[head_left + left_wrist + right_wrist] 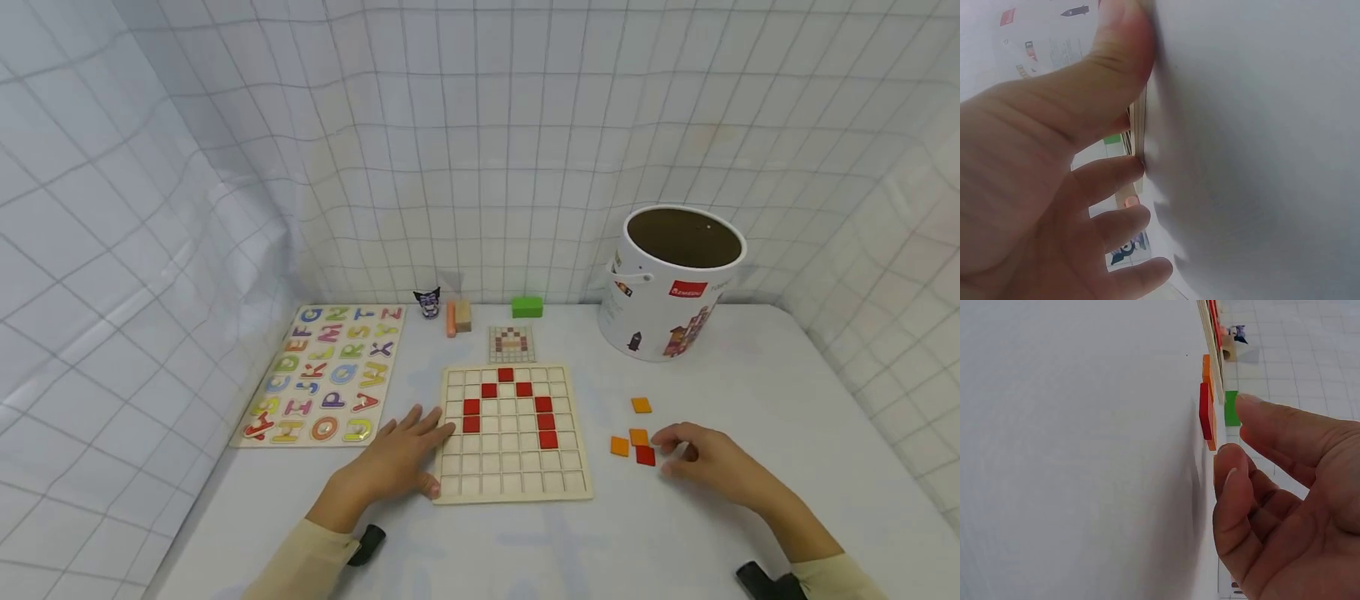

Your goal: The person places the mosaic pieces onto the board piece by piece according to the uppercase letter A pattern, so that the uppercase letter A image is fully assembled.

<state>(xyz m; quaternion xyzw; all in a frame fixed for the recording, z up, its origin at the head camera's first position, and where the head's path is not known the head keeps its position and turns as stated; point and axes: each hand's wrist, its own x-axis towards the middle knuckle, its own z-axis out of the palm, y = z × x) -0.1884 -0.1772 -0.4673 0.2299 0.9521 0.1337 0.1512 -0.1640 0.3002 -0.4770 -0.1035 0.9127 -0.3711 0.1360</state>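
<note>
White table (660, 542) under pale board (512, 465); gridded walls (480, 167), perhaps cloth

9 red pcs (645, 455), 3 orng (641, 405)

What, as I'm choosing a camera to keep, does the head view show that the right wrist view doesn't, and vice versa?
Only the head view shows the left hand, the alphabet board and the pattern card.

Only the right wrist view shows a close look into the palm of the right hand.

Both show that hand, the loose red tile, orange tiles, grid board (edge-on from the wrist), green block and figure.
</note>
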